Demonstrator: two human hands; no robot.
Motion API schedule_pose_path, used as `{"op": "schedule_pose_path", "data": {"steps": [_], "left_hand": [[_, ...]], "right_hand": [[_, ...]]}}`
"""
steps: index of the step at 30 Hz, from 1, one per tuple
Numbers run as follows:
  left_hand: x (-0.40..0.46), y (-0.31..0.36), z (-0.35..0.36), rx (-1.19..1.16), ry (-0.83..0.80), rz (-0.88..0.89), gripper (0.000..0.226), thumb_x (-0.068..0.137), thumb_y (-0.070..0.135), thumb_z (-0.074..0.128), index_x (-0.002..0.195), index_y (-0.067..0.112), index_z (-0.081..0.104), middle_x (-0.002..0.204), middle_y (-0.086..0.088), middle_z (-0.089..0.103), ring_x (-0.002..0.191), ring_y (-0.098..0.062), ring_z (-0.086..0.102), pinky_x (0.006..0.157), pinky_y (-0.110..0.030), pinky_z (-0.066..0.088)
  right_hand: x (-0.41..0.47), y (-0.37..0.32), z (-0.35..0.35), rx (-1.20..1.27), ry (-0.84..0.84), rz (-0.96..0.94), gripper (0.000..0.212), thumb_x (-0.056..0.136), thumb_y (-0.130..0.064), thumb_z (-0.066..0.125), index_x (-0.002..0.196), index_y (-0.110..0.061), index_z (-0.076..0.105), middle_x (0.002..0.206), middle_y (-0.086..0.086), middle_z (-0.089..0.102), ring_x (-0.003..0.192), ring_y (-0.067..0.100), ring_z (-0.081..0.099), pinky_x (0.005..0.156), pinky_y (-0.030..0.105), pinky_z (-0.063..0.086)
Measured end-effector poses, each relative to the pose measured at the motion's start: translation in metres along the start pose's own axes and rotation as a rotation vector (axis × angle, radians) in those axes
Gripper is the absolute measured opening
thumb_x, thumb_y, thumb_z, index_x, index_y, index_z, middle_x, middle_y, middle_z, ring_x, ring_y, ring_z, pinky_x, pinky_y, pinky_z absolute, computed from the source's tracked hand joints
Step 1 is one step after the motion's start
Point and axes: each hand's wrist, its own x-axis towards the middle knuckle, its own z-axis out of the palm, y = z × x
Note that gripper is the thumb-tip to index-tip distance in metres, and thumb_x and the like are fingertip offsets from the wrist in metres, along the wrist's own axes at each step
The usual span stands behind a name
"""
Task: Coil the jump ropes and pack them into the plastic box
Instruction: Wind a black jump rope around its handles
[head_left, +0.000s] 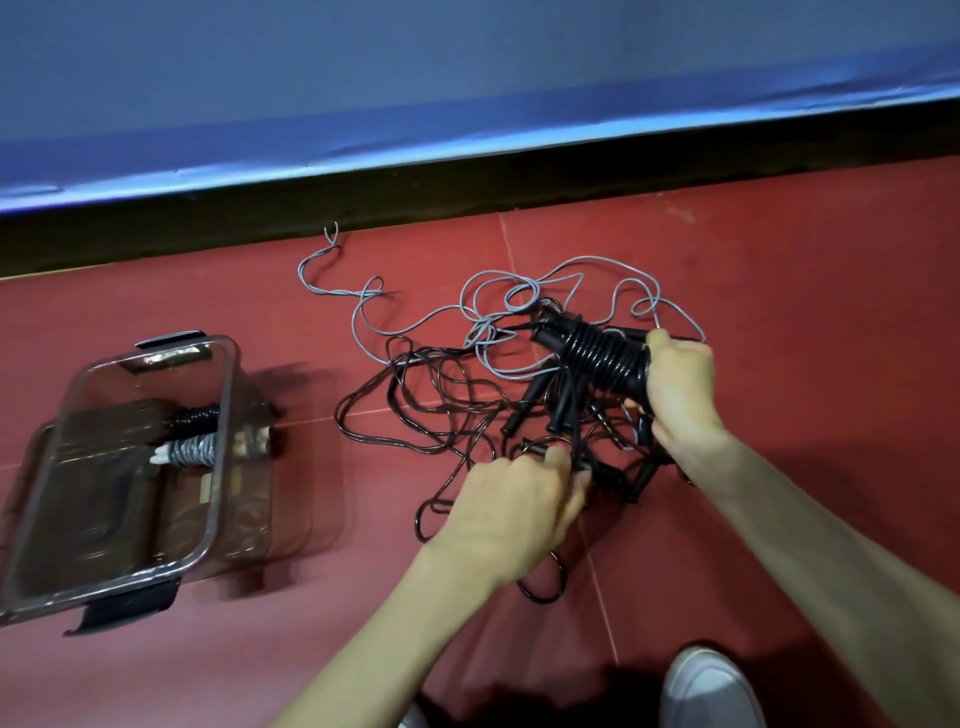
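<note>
Red floor under us: our right hand (675, 379) grips the coiled black rope (602, 358), long axis pointing up-left. The plastic box (218, 519) sits well left, nearer our left hand (514, 499), which pinches loose black cord (415, 415).

A black jump rope (602, 358), wound tightly round its paired handles, is held tilted above a tangled pile of black ropes (441, 415) and a grey rope (519, 306) spread loose on the red floor. To the left stands an open clear plastic box (218, 467) holding one black coiled rope (195, 417) and one grey coiled rope (192, 451).
</note>
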Motion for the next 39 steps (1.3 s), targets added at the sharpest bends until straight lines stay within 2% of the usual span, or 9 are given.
{"op": "schedule_pose_path", "data": {"steps": [3,5,10,16,23,29,31,36,39], "left_hand": [[0.003,-0.009,-0.008,0.135,0.139,0.13,0.032,0.089,0.036,0.035,0.07,0.016,0.051,0.052,-0.002,0.059,0.038,-0.028,0.056,0.038,-0.023,0.024],[0.005,-0.015,-0.008,0.162,0.206,0.142,0.03,0.086,0.036,0.038,0.066,0.017,0.049,0.047,0.0,0.054,0.032,-0.026,0.05,0.035,-0.02,0.02],[0.005,-0.038,-0.02,0.092,0.259,0.147,0.036,0.092,0.042,0.034,0.079,0.015,0.054,0.066,0.001,0.061,0.047,-0.03,0.058,0.036,-0.026,0.036],[0.018,-0.056,-0.038,-0.084,0.232,0.082,0.048,0.088,0.06,0.031,0.093,0.024,0.063,0.089,0.01,0.065,0.084,-0.023,0.064,0.063,-0.038,0.051],[0.025,-0.079,-0.024,-0.766,0.018,-0.039,0.032,0.093,0.027,0.061,0.061,0.033,0.057,0.054,0.013,0.046,0.054,-0.004,0.038,0.057,-0.024,0.034],[0.015,-0.05,-0.017,-1.151,0.001,-0.12,0.046,0.099,0.002,0.041,0.061,0.025,0.05,0.049,0.017,0.042,0.047,0.003,0.035,0.051,-0.013,0.031],[0.008,-0.04,-0.008,-1.227,-0.014,-0.199,0.034,0.102,0.016,0.039,0.069,0.016,0.049,0.045,0.016,0.035,0.042,0.002,0.028,0.044,-0.012,0.024],[-0.002,-0.033,0.025,-0.861,0.102,-0.301,0.031,0.103,0.023,0.038,0.074,0.019,0.049,0.054,0.013,0.047,0.053,-0.007,0.042,0.058,-0.029,0.039],[-0.004,-0.03,0.027,-0.562,0.073,-0.288,0.024,0.103,0.034,0.035,0.089,0.018,0.047,0.073,-0.004,0.058,0.078,-0.035,0.057,0.073,-0.045,0.048]], "right_hand": [[-0.002,0.0,-0.001,-0.342,0.003,-0.287,0.054,0.094,-0.018,0.046,0.043,-0.009,0.033,0.043,0.002,0.029,0.063,0.027,0.034,0.064,0.04,0.028],[-0.004,-0.002,-0.003,-0.438,-0.025,-0.438,0.053,0.099,-0.016,0.043,0.048,-0.007,0.033,0.044,0.004,0.031,0.06,0.032,0.03,0.064,0.033,0.02],[-0.005,0.005,-0.006,-0.603,-0.153,-0.775,0.045,0.097,-0.016,0.039,0.053,-0.014,0.032,0.045,-0.004,0.028,0.048,0.034,0.037,0.06,0.03,0.014],[-0.023,0.011,-0.009,-0.581,-0.47,-0.838,0.044,0.097,-0.023,0.04,0.054,-0.019,0.03,0.044,-0.008,0.029,0.046,0.013,0.034,0.056,0.028,0.025],[-0.032,0.005,-0.017,-0.321,-0.705,-0.487,0.054,0.091,-0.034,0.043,0.064,0.012,0.05,0.054,0.011,0.038,0.054,0.018,0.035,0.05,0.035,0.029],[-0.04,0.009,-0.015,0.067,-0.597,-0.147,0.047,0.101,-0.011,0.044,0.055,-0.002,0.052,0.042,0.0,0.041,0.036,0.009,0.036,0.038,0.017,0.029],[-0.037,0.011,-0.015,0.128,-0.506,-0.091,0.048,0.101,-0.009,0.044,0.053,-0.004,0.048,0.039,-0.004,0.038,0.032,0.006,0.033,0.035,0.015,0.027],[-0.029,0.021,-0.014,0.095,-0.33,0.003,0.05,0.096,-0.01,0.05,0.046,-0.013,0.044,0.039,-0.005,0.036,0.031,0.008,0.032,0.035,0.016,0.027],[-0.027,0.026,-0.013,0.009,-0.267,-0.007,0.035,0.087,-0.022,0.056,0.058,-0.006,0.046,0.054,0.005,0.033,0.046,0.017,0.031,0.047,0.026,0.027]]}}
